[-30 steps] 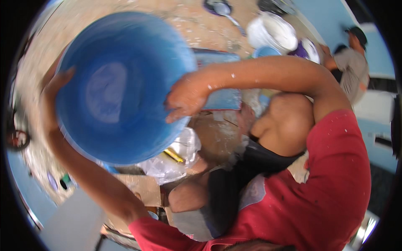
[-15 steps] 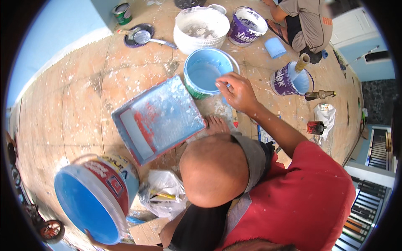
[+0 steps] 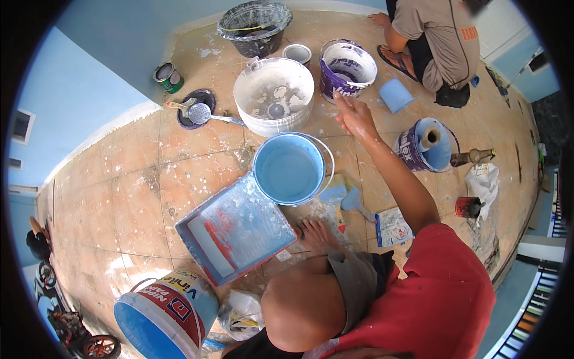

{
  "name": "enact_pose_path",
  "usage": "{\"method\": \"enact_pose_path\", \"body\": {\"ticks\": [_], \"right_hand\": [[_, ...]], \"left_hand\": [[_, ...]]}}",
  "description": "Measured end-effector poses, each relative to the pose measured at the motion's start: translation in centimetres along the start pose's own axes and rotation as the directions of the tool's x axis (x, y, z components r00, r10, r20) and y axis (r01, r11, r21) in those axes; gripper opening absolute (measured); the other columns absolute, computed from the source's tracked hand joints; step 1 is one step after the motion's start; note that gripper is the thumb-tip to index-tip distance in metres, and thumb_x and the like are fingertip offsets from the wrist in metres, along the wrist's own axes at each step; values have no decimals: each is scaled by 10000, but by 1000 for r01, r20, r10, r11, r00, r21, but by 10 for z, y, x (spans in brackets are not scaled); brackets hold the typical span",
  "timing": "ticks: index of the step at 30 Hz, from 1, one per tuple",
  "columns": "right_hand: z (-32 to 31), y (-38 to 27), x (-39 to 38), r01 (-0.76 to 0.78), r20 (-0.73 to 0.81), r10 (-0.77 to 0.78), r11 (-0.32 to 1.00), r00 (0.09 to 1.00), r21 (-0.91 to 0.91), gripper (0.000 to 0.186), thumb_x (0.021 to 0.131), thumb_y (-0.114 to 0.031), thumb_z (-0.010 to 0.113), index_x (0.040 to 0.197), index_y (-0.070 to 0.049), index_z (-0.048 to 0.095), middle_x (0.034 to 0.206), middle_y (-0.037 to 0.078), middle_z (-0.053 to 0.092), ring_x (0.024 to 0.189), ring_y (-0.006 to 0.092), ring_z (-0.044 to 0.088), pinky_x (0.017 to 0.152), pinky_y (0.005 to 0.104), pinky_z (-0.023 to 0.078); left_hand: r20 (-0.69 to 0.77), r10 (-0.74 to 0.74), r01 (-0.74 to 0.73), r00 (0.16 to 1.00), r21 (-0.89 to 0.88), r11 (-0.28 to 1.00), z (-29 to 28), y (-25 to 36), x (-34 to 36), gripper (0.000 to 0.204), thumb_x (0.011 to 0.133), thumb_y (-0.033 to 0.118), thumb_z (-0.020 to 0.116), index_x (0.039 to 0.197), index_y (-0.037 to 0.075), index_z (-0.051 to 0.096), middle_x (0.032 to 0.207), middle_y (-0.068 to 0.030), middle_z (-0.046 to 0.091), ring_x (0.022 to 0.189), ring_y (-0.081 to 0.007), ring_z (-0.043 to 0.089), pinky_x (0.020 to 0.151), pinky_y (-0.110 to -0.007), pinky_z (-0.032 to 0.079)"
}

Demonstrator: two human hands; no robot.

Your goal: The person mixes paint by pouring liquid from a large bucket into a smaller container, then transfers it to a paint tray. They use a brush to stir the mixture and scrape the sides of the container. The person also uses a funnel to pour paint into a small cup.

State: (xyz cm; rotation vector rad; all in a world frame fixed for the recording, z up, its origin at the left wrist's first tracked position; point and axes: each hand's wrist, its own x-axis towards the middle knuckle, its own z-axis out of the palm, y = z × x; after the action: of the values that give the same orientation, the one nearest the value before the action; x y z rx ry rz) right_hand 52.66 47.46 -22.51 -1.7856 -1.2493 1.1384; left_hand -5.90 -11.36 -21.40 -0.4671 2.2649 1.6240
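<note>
My right hand reaches forward over the floor with its fingers stretched out, holding nothing I can see. From this angle its fingertips overlap the lower edge of a purple-and-white paint bucket; I cannot tell whether they touch it. Nearer to me a pail holds light blue paint, its wire handle lying to the right. Beside the pail is a paint tray stained blue and red. A large paint bucket, blue inside, leans at the lower left. My left hand is out of view.
A big white tub and a black basin stand farther off. A skimmer rests on a dark lid. To the right are a bucket holding a roller, a bottle and a small red can. Another person crouches at the back.
My right hand has moved away from the pail's rim, forward and to the right, and its fingers have straightened. My left hand, earlier at the large bucket's rim, has left the view. The view has shifted.
</note>
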Motion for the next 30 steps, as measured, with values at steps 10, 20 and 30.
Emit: {"method": "enact_pose_path", "body": {"ticks": [10, 20, 30], "right_hand": [[76, 39, 38, 1, 252, -50, 981, 966, 192, 495, 1025, -352, 668, 1367, 3, 623, 852, 140, 756, 638, 200, 728, 540, 326, 581], [-33, 45, 94, -175, -156, 360, 732, 920, 659, 560, 1050, -510, 626, 1341, -41, 533, 990, 193, 732, 620, 207, 684, 515, 321, 571], [-21, 113, 32, 125, -262, 51, 780, 964, 613, 562, 1028, -25, 464, 1578, 5, 354, 1027, 234, 731, 686, 269, 760, 603, 368, 665]], "left_hand": [[-44, -4, 5, 999, 28, 1000, 16, 1, -24, 504, 1004, 291, 636, 1362, -65, 640, 1351, -225, 663, 1210, -370, 659, 1082, -498, 513], [-6, -21, 22, 1000, 98, 995, 73, 7, -25, 508, 998, 288, 637, 1363, -64, 636, 1357, -224, 660, 1220, -375, 653, 1089, -506, 507], [-20, -8, 10, 1000, 93, 996, 79, 16, -30, 512, 991, 286, 637, 1365, -64, 632, 1363, -223, 657, 1230, -380, 648, 1095, -514, 502]]}}
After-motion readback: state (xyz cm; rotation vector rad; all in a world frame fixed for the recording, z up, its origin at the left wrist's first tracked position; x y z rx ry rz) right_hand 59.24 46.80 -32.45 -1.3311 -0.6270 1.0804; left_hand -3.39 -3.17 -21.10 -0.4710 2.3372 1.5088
